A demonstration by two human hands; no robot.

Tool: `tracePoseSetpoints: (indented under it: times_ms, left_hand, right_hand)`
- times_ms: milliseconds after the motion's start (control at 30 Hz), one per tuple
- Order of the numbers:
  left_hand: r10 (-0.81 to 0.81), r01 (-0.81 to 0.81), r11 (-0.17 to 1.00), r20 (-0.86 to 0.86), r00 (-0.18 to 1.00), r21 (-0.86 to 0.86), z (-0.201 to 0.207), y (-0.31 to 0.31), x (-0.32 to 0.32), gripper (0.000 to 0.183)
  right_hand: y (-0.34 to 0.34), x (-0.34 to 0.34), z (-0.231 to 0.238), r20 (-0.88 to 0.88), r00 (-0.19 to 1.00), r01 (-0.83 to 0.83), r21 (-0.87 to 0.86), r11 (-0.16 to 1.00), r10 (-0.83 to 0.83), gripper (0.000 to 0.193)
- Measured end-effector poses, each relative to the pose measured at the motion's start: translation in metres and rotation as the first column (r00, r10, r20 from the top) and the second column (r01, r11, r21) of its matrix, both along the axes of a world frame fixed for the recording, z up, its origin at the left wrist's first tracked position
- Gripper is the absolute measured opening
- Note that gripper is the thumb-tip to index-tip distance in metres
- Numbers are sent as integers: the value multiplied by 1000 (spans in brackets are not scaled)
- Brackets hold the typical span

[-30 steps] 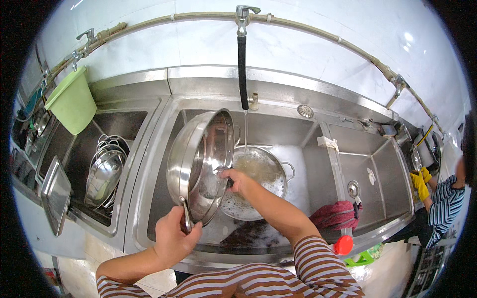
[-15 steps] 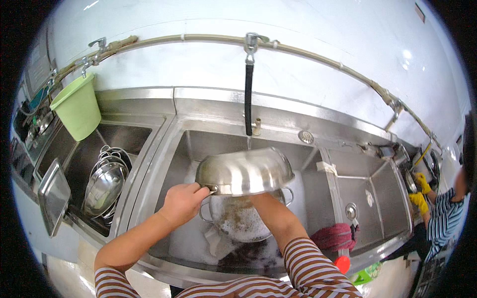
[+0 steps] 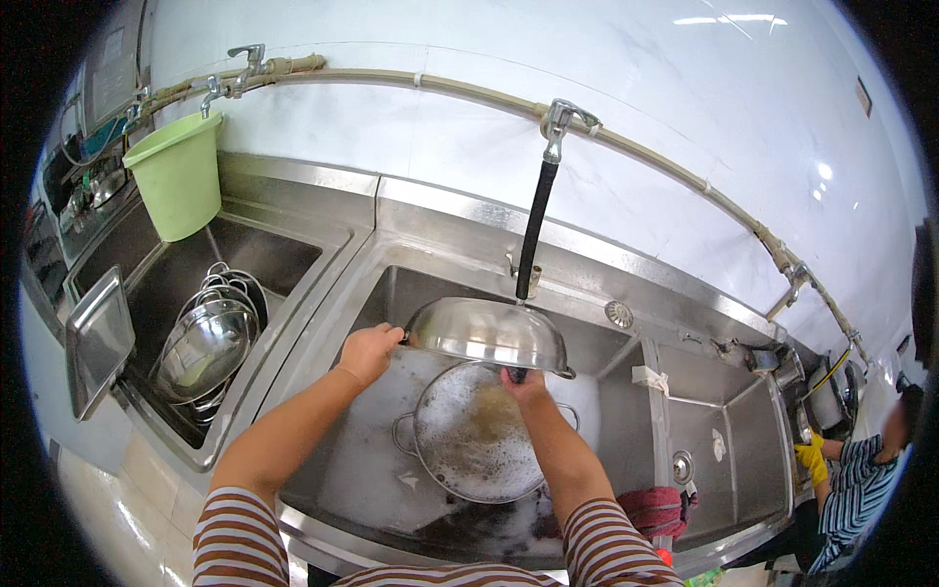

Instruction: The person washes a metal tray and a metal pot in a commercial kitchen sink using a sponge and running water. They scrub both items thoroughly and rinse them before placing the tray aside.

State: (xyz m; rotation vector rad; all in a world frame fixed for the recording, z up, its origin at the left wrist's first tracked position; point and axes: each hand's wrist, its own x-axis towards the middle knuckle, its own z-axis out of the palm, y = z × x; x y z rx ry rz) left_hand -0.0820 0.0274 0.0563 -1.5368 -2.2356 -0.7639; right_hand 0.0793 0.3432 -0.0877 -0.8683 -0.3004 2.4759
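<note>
A shiny stainless-steel pan [image 3: 486, 331] is held tilted over the sink, its rounded outside facing up. At the pan's left end, my left hand [image 3: 368, 354] is closed around its handle. My right hand [image 3: 525, 384] is below the pan's near rim, its fingers closed at a small dark thing [image 3: 516, 375]; whether this is a scrubber or part of the pan I cannot tell. Beneath them a two-handled steel pot [image 3: 479, 445] stands in the sudsy sink, with foamy, brownish water in it. The end of a black hose [image 3: 536, 230] hangs just behind the pan.
Steel bowls and wire strainers [image 3: 207, 347] fill the left basin, near a tilted metal tray [image 3: 98, 342] and a green bucket [image 3: 176, 181]. A dark red cloth [image 3: 653, 511] lies over the divider before the right basin [image 3: 699, 421]. A person in yellow gloves [image 3: 811, 458] works at far right.
My right hand has come out from under the pan toward its near rim, showing the dark thing. The pan has been lifted slightly back from the pot, and the view has shifted.
</note>
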Motion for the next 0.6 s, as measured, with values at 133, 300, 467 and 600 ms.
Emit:
tracePoseSetpoints:
  times_ms: [133,300,467,600]
  left_hand:
    - [74,-71,997,75,994,-33,-26,10,-17,12]
    - [98,-98,995,143,985,-3,-41,28,-16,12]
    - [46,-46,999,-38,998,4,-32,21,-7,19]
    - [-42,38,997,-53,998,-72,-6,45,8,25]
  right_hand:
    - [16,11,-2,226,974,-4,124,992,-24,11]
    - [28,18,0,133,976,155,145,977,-175,9]
    - [19,26,-4,-1,992,124,44,991,-124,21]
    - [55,69,-34,-117,993,26,167,986,-7,18]
